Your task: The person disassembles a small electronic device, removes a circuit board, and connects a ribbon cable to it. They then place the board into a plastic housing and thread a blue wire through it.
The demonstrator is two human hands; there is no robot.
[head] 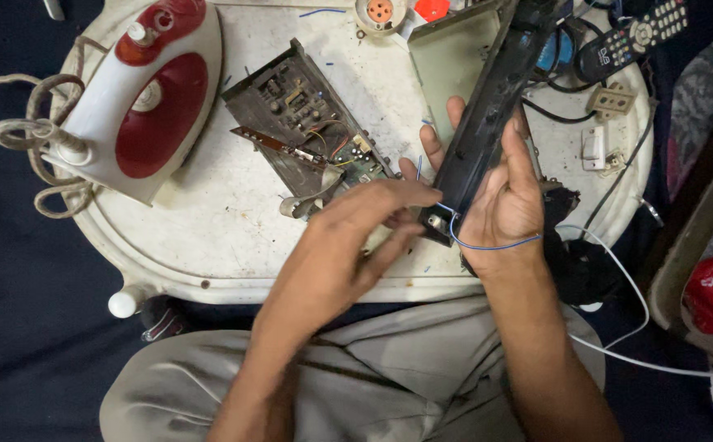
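My right hand [500, 196] grips a long black plastic panel [496, 90] that slants up and to the right over the white oval table [234, 237]. A thin blue wire [487, 245] loops from the panel's lower end across my right wrist. My left hand [365, 221] reaches in from the left with its fingertips pinched at that lower end, where the wire starts. Just left of my hands lies an opened metal chassis with a circuit board [307, 115] and coloured wires.
A red and white clothes iron [148, 94] with a coiled cord [29, 135] lies at the table's left. A black remote control [631, 37], a white switch [594, 147], black cables and a round orange socket [379, 12] sit at the back right. A white cable [635, 303] trails off right.
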